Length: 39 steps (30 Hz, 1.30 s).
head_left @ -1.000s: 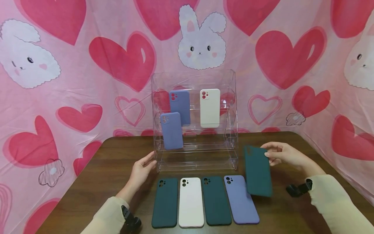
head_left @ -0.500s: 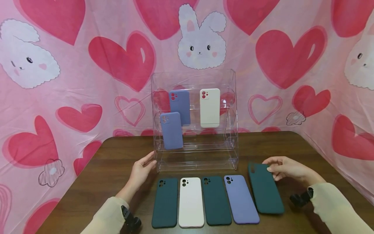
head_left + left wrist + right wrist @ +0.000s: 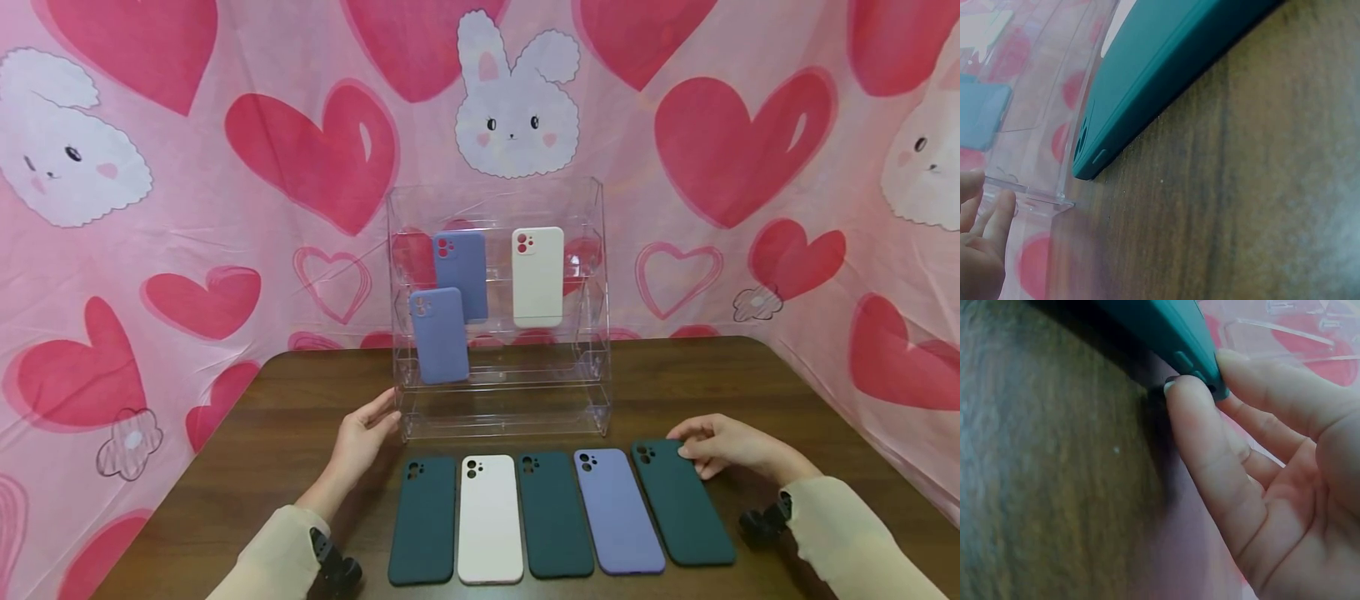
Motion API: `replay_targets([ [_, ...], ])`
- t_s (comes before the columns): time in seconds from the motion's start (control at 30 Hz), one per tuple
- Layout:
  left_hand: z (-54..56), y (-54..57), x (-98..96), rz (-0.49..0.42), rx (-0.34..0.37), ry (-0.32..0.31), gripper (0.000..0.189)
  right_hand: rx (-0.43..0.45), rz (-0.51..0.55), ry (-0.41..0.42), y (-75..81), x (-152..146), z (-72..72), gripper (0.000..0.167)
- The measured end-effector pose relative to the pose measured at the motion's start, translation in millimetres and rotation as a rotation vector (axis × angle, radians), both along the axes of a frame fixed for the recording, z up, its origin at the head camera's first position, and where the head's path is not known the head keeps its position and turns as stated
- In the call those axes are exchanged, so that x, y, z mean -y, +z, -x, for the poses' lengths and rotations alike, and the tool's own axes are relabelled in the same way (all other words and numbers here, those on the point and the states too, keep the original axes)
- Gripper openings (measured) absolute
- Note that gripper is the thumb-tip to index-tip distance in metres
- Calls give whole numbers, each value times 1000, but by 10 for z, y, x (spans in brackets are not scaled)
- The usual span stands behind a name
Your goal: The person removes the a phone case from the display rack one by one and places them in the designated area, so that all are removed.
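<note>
The right hand (image 3: 723,446) angles inward, pinching a corner of the green case (image 3: 684,504) at its left. The left hand (image 3: 362,440), fingers extended, touches the rack's (image 3: 502,427) near edge; desk (image 3: 772,396) stretches beyond the right hand.

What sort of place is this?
Likely an indoor demo or filming corner: a heart-and-bunny backdrop cloth hangs behind a wood-grain table bearing a clear plastic display rack and phone cases.

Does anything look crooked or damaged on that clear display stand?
Slightly: on the clear display stand, the lower lavender phone case tilts, its top leaning left, unlike the straight white phone case. I see no damage.
</note>
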<state>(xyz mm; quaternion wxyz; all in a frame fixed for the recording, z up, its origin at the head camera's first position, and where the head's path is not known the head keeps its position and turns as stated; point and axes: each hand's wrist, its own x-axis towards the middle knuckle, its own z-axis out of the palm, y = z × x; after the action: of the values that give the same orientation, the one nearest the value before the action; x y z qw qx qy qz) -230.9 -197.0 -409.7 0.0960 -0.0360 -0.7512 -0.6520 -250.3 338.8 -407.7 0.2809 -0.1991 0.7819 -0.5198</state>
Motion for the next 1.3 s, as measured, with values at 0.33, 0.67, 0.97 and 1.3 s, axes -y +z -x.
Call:
replay_targets([
  [0.33, -12, 14, 1, 1, 4, -2, 43, -69, -70, -34, 38, 111, -49, 36],
  [0.67, -25, 26, -2, -6, 16, -10, 43, -108, -113, -52, 36, 147, -60, 31],
  [0.97, -26, 21, -3, 0, 8, -1, 43, -115, -89, -60, 92, 129, -34, 34],
  [1.3, -12, 14, 2, 13, -2, 4, 43, -255, -98, -112, 440, 203, 32, 44],
])
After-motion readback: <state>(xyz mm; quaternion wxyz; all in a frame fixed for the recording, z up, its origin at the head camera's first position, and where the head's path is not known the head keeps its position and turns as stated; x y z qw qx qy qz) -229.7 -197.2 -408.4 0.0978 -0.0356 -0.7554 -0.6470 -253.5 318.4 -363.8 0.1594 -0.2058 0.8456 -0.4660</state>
